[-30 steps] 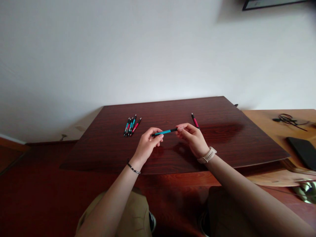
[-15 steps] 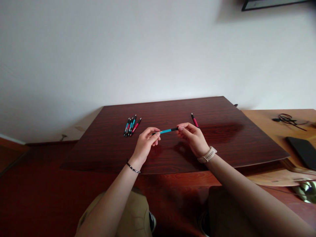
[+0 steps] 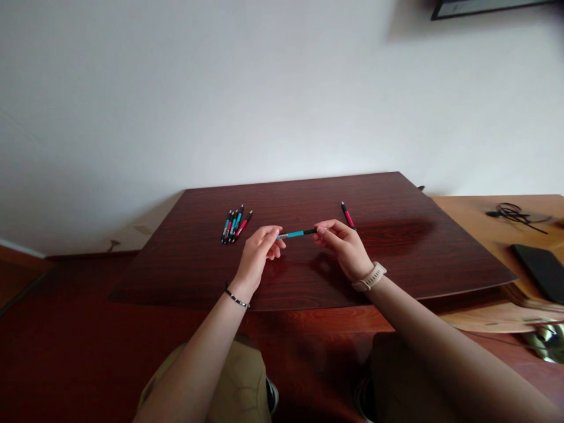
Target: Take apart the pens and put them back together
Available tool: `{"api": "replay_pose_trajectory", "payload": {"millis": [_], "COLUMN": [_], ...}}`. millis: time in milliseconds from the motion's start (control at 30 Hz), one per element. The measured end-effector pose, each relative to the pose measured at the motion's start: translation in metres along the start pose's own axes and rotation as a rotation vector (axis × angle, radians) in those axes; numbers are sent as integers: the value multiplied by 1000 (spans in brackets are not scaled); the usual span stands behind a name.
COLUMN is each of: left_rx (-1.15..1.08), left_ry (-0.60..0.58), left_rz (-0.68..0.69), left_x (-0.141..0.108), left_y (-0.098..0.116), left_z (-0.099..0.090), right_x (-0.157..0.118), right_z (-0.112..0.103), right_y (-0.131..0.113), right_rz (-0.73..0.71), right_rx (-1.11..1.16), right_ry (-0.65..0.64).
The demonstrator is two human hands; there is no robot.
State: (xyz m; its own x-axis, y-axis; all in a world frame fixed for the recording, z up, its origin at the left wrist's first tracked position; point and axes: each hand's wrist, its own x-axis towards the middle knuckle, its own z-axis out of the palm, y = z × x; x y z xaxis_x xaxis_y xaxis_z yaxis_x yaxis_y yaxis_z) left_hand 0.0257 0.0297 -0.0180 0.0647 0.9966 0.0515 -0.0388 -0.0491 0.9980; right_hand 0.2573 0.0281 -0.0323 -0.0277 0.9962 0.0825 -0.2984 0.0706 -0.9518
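Note:
A blue and black pen [image 3: 296, 234] is stretched level between my two hands above the dark wooden table [image 3: 299, 282]. My left hand [image 3: 261, 249] pinches its left end between thumb and fingers, hiding that tip. On the other side my right hand [image 3: 342, 244] is closed on the black end. Several blue and red pens [image 3: 235, 225] lie bunched on the table, beyond my left hand. A single red and black pen [image 3: 348, 216] rests just behind my right hand, its near end close to my fingers.
A lighter wooden table [image 3: 467, 220] adjoins on the right, carrying a coiled black cable [image 3: 513, 213] and a flat black object [image 3: 540, 270]. The white wall [image 3: 282, 94] rises behind. A framed item [image 3: 484, 7] hangs at upper right.
My left thumb and fingers have shifted slightly along the pen's left end, showing more of its pale marking. My right hand and the pens on the table stay nearly still.

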Motion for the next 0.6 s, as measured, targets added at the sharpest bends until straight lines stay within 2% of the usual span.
{"api": "replay_pose_trajectory", "payload": {"millis": [67,233,400,500,600], "left_rx": [-18,44,102,56,3], "left_ry": [-10,66,132,73,-14], "left_rz": [15,44,9,-21,5], "left_x": [1,1,1,0,-1], "left_y": [1,-2,-5,-2,2], "left_z": [0,1,-1,-1,1], "right_x": [1,0,0,0,0], "right_z": [-2,-2,0,0,-1], "right_y": [1,1,0,0,0], "right_rz": [-6,-4,2,9,4], "right_rx": [5,9,4,8,13], "right_ry": [2,-3,-17,-12,-3]}}
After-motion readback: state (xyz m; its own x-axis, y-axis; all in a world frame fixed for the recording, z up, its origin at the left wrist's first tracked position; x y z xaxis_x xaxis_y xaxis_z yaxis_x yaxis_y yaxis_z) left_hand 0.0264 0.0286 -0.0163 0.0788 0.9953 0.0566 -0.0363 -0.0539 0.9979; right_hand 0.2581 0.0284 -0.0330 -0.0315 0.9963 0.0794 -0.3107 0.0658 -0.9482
